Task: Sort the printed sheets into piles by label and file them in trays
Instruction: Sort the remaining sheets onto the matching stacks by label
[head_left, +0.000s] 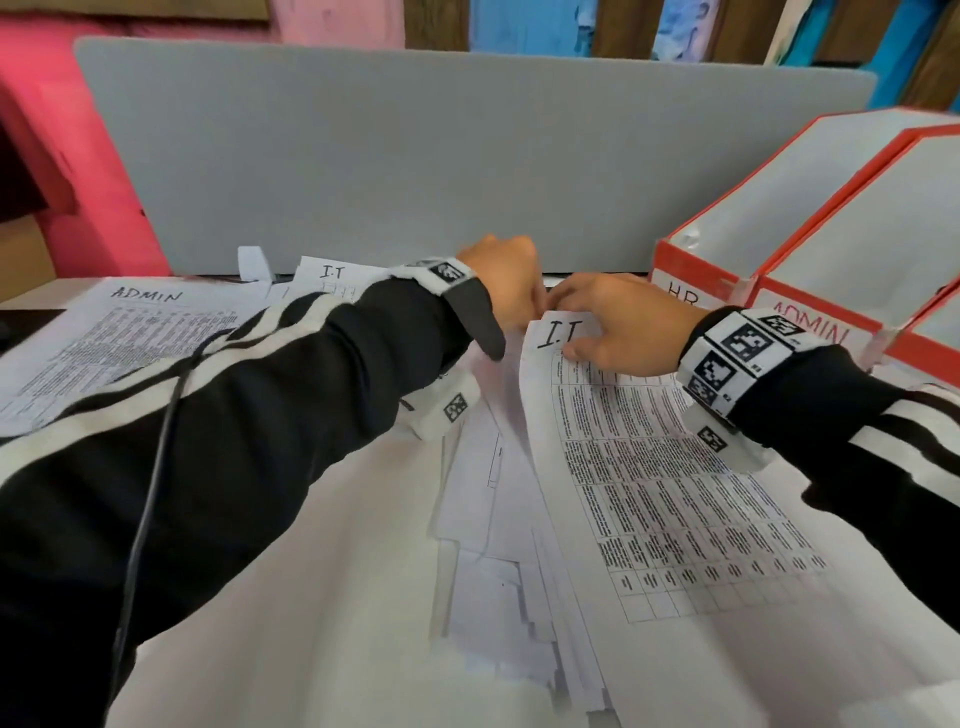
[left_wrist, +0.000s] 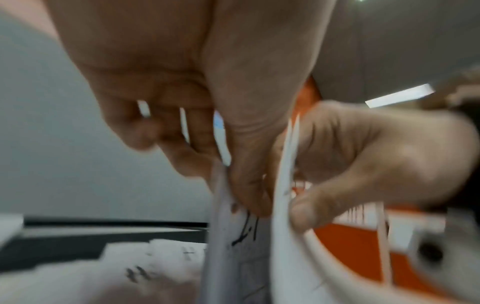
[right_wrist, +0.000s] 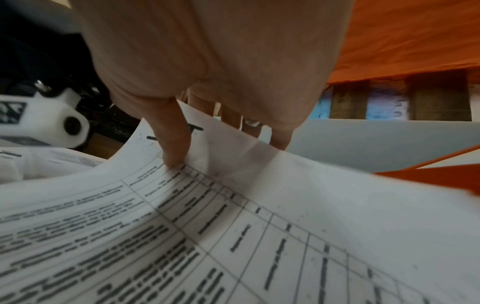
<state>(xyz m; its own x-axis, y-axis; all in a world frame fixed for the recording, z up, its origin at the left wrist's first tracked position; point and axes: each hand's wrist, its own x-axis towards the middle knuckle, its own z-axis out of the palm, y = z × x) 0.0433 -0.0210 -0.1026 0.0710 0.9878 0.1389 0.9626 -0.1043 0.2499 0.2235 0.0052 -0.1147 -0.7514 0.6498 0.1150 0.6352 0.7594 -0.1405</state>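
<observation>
A printed sheet headed "I.T" (head_left: 613, 457) lies on top of a fanned stack of sheets (head_left: 498, 519) in front of me. My right hand (head_left: 608, 322) pinches its top edge; in the right wrist view the thumb (right_wrist: 171, 144) presses the printed face and the other fingers sit behind the sheet (right_wrist: 285, 205). My left hand (head_left: 506, 283) is right beside it, fingers curled. In the left wrist view the left hand (left_wrist: 223, 187) pinches the top edge of a neighbouring sheet (left_wrist: 221, 236). Whether that sheet belongs to the stack below, I cannot tell.
An ADMIN pile (head_left: 130, 332) lies at the left, and an I.T pile (head_left: 332, 275) sits partly hidden behind my left sleeve. Orange-edged trays stand at the right, labelled HR (head_left: 779, 182) and ADMIN (head_left: 883, 234), with a third (head_left: 935, 348) cut off. A grey divider (head_left: 415, 156) closes the back.
</observation>
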